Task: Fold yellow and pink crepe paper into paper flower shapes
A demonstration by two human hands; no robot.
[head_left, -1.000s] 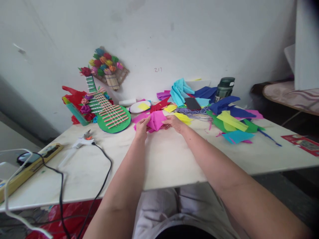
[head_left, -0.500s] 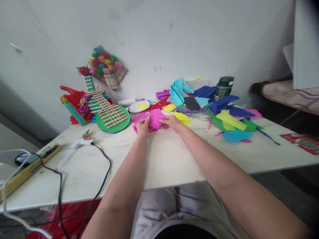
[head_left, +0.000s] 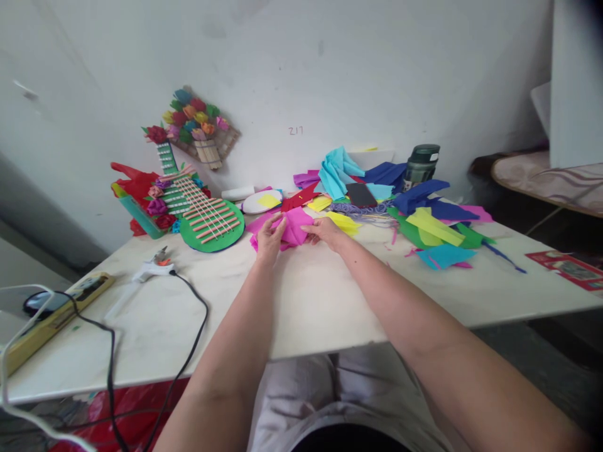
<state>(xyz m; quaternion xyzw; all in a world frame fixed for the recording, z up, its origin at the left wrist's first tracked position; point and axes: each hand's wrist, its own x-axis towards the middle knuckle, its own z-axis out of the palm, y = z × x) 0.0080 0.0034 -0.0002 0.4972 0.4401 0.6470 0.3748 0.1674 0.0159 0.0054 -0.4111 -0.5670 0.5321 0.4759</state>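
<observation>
Between my two hands is a piece of pink crepe paper (head_left: 296, 227), raised a little over the table with folds in it. My left hand (head_left: 271, 236) pinches its left side, thumb and fingers closed on the paper. My right hand (head_left: 325, 232) grips the right edge between thumb and fingertips. More pink paper lies beneath and behind my left hand. Just past my right hand lies a yellow paper piece (head_left: 343, 223).
A green paper guitar (head_left: 214, 227) with flowers leans at the left. In front of it lie a glue gun (head_left: 154, 270) and its black cord. Coloured paper, a phone (head_left: 361, 195) and a dark flask (head_left: 422, 165) line the back. A power strip (head_left: 61, 314) sits at the left edge.
The fingers of my left hand have shifted and lifted slightly on the pink paper, which is folded a little differently. My right hand keeps its grip. The view has moved very slightly.
</observation>
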